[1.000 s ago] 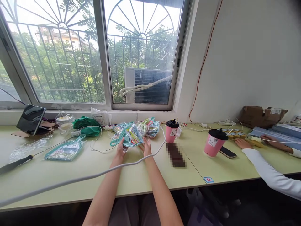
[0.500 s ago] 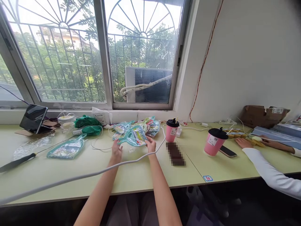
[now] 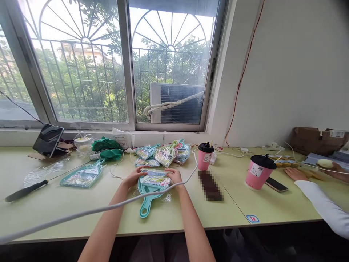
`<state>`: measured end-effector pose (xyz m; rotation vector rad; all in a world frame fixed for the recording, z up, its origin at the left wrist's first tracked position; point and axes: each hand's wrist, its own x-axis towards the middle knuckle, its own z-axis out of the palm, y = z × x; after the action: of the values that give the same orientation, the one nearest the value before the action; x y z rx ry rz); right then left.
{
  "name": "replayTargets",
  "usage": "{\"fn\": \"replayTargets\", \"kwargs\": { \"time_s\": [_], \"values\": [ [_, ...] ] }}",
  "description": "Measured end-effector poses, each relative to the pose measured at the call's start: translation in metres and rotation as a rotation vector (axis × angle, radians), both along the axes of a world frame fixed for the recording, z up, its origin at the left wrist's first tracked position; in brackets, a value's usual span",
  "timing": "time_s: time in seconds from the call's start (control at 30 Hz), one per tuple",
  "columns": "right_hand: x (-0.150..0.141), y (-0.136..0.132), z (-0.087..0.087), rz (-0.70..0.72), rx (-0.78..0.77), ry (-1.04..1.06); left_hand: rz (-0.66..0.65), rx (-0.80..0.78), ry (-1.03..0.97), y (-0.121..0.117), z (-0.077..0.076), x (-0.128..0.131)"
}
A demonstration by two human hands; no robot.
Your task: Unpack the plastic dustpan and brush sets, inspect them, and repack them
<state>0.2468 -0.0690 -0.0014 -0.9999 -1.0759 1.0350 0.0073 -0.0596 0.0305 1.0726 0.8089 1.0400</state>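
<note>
Between my hands is a teal dustpan with a printed card and clear plastic wrapping, its looped handle pointing toward me. My left hand grips its left upper edge, and my right hand grips the right upper edge. The fingertips rest along the far side of the card. Just beyond lies a pile of similar wrapped dustpans, teal with green and pink handles among them. Another wrapped teal dustpan lies flat to the left.
A white cable runs across in front of the camera, over my forearms. On the right stand two pink cups near a phone. A screwdriver, green bag and tablet are left. Another person's hand is far right.
The dustpan has turned so its handle points toward me instead of to the left. My left hand has moved from near the handle to the pan's side edge. The view has shifted slightly.
</note>
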Motion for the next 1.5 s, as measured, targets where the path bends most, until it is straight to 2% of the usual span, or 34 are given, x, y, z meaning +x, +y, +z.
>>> {"fn": "replayTargets", "kwargs": {
  "time_s": [0.07, 0.17, 0.27, 0.33, 0.5, 0.73, 0.87, 0.97, 1.1, 1.23, 1.5],
  "values": [
    [0.002, 0.000, 0.002, -0.084, 0.009, 0.053, -0.022, 0.076, 0.060, 0.004, -0.010, 0.000],
    [0.005, -0.007, 0.008, -0.091, 0.015, 0.151, -0.013, 0.121, 0.069, 0.006, -0.016, -0.004],
    [0.008, -0.017, 0.012, 0.164, 0.015, 0.303, 0.037, 0.119, 0.065, 0.007, -0.019, -0.007],
    [0.010, -0.020, 0.011, 0.237, -0.017, 0.325, 0.088, 0.124, 0.073, 0.010, -0.022, -0.007],
    [0.010, -0.013, 0.003, 0.132, -0.119, 0.277, 0.131, 0.131, 0.069, 0.017, -0.027, -0.006],
    [0.012, -0.013, 0.005, 0.140, -0.008, 0.318, 0.071, 0.190, 0.068, 0.016, -0.023, -0.003],
    [0.012, -0.013, 0.006, 0.131, 0.002, 0.345, 0.121, 0.205, 0.152, 0.011, -0.019, 0.005],
    [0.012, -0.011, 0.003, 0.065, -0.010, 0.317, 0.119, 0.282, 0.185, 0.003, -0.014, 0.011],
    [0.013, -0.009, -0.001, -0.020, -0.037, 0.278, 0.008, 0.286, 0.132, -0.004, -0.005, 0.012],
    [0.015, -0.010, 0.001, -0.026, -0.032, 0.339, -0.097, 0.233, 0.106, -0.005, 0.000, 0.008],
    [0.016, -0.013, 0.007, 0.061, -0.089, 0.361, 0.020, 0.195, 0.107, 0.000, -0.006, 0.004]
  ]
}}
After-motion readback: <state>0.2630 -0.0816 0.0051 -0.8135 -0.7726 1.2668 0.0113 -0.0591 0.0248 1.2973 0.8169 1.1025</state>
